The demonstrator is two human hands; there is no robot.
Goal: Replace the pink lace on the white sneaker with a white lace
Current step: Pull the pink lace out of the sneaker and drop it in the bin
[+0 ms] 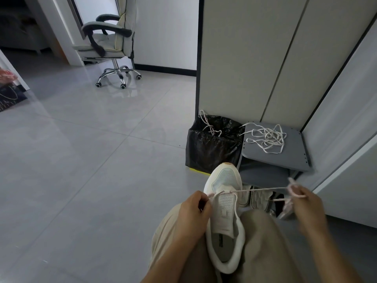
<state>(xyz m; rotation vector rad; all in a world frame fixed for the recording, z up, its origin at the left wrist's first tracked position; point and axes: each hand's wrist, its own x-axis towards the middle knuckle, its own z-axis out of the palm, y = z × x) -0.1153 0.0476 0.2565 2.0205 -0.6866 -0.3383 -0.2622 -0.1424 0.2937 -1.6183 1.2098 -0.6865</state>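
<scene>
1 dark printed object (10, 94) is cut off by the frame edge at 9 o'clock, too clipped to identify; an office chair (110, 43) on a chrome wheeled base stands at 11 o'clock near a doorway, well apart from the person; glossy grey floor tiles (81, 160) fill the left half of the view and mirror the chair's base; at 6 o'clock the left hand (193, 207) pinches 1 end of the pink lace (263, 189) just beside the white sneaker (224, 217), which lies toe-away on the person's lap between beige trouser legs; the lace crosses only the eyelets nearest the toe and stretches taut toward 3 o'clock; beyond the toe, at 12 o'clock from the shoe, a bin lined with a black bag (212, 148) stands on the floor with a pale lace (210, 125) draped over its rim, its colour hard to tell; just beside the bin toward 3 o'clock a low grey shelf (295, 148) carries the white lace (267, 137) in a loose tangle; under the shelf other shoes (259, 198) show only in part, behind the taut lace and a knee; tall pale cabinet doors (255, 58) rise behind; at 4 o'clock the right hand (306, 203), blurred, grips the pink lace with turns of it wound round the fingers.
</scene>
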